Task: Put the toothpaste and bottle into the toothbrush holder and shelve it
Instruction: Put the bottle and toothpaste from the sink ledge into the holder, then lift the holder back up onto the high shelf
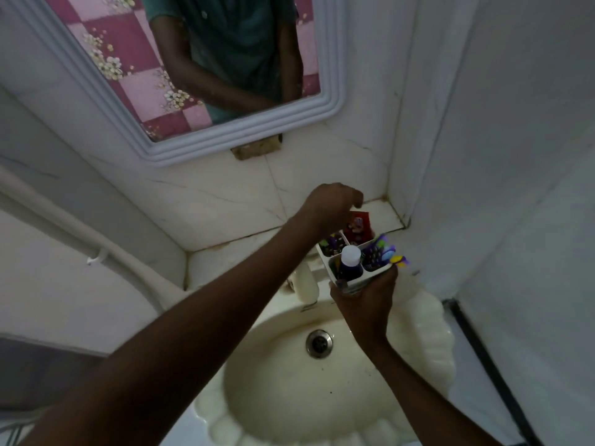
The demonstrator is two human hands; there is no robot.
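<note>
My right hand (365,300) grips the white toothbrush holder (335,270) from below, holding it above the sink. A dark bottle with a white cap (350,257) stands upright in its near left compartment. A red toothpaste tube (359,228) stands in the far compartment. Colourful toothbrushes (384,252) fill the right compartment. My left hand (331,204) hovers just above the toothpaste tube's top, fingers curled downward; whether they touch the tube is hidden.
A cream scalloped sink (428,346) with a metal drain (319,343) lies below the holder, its tap (304,281) behind. A tiled ledge (244,249) runs along the wall to the corner. A white-framed mirror (206,130) hangs above.
</note>
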